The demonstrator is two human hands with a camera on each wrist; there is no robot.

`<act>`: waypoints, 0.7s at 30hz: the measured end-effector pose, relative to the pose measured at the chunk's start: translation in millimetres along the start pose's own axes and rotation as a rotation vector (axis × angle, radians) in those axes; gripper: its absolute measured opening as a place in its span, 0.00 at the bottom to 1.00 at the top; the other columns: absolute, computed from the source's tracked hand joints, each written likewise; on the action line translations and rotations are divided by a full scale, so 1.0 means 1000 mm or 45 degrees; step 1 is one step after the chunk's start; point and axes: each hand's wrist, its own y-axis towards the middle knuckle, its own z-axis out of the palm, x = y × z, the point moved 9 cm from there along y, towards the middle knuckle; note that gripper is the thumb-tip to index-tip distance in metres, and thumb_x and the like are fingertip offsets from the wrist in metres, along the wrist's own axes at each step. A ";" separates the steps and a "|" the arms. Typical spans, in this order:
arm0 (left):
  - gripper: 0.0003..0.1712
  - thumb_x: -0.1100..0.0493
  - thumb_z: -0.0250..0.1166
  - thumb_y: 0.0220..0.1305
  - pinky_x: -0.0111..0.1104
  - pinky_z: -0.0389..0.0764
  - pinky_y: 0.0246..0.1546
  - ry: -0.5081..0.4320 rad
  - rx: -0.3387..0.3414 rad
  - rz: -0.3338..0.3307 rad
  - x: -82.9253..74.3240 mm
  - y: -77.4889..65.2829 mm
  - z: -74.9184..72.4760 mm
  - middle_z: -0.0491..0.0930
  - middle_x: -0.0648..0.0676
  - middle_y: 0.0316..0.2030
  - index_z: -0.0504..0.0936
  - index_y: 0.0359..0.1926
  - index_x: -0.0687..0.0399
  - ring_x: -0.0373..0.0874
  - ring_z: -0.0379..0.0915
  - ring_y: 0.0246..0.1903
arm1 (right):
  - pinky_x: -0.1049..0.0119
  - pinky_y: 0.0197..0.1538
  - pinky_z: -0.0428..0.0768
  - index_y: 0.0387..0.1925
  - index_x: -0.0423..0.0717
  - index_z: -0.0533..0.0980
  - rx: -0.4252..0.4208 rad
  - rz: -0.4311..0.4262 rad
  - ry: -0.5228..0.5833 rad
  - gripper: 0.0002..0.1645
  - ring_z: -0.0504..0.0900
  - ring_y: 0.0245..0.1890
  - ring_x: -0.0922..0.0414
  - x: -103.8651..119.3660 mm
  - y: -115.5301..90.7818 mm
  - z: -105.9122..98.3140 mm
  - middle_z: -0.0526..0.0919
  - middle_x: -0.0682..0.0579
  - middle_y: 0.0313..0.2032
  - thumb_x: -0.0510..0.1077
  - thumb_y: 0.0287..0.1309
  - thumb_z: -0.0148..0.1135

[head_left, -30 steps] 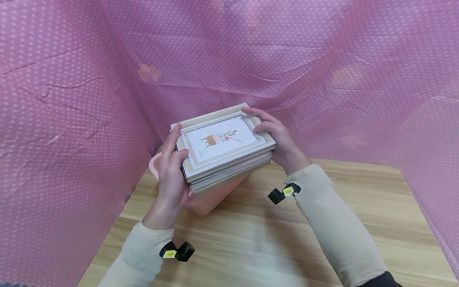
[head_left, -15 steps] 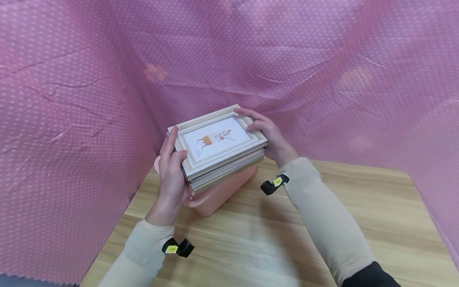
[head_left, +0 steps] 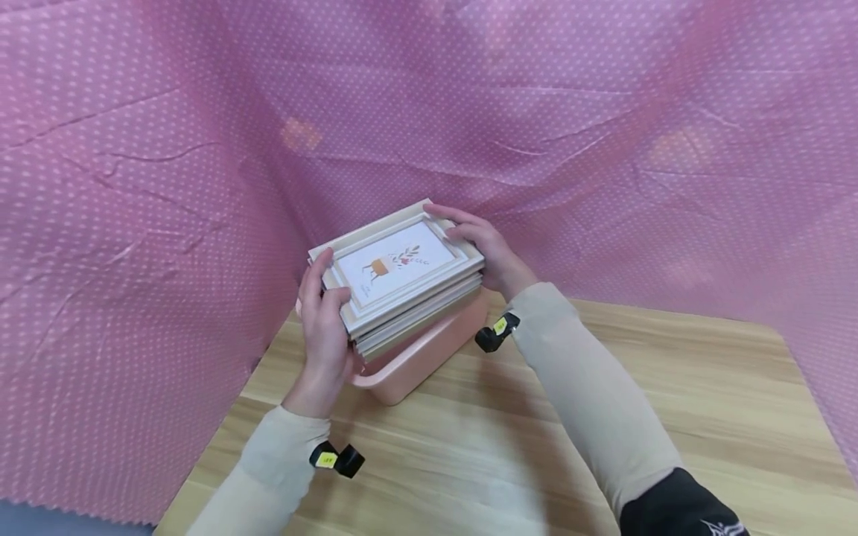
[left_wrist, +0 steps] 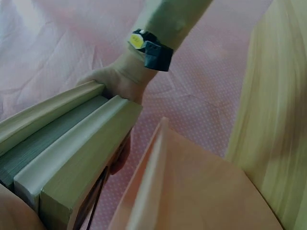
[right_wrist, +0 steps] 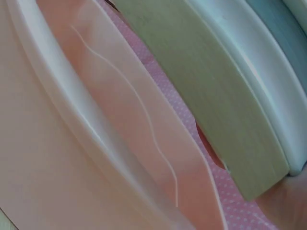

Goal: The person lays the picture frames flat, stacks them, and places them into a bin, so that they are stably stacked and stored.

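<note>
Between my two hands is a stack of several picture frames, tilted and raised over a pink bin. The top frame is cream and white, with a print of an orange deer-like figure and leaves. My left hand grips the stack's left end, thumb on the top face. At the other end my right hand holds on, with fingers over the top frame's border. The left wrist view shows stacked frame edges in green, white and grey-blue. In the right wrist view, the bin's rim lies beside the lowest frame's edge.
The bin stands on a wood-grain table, near its back left. Pink dotted cloth hangs behind and at both sides. Small black wrist cameras are strapped on both sleeves.
The stack and my right hand have shifted left and slightly down in the head view. More of the bin's front wall and rim shows below the stack. Both grips stay the same.
</note>
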 end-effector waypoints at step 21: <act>0.32 0.71 0.56 0.63 0.26 0.80 0.56 0.149 -0.081 -0.101 0.038 0.012 -0.017 0.47 0.52 0.76 0.76 0.69 0.56 0.46 0.61 0.67 | 0.62 0.55 0.83 0.71 0.65 0.79 0.008 0.106 -0.092 0.36 0.74 0.69 0.47 -0.042 0.031 -0.006 0.69 0.66 0.80 0.41 0.61 0.59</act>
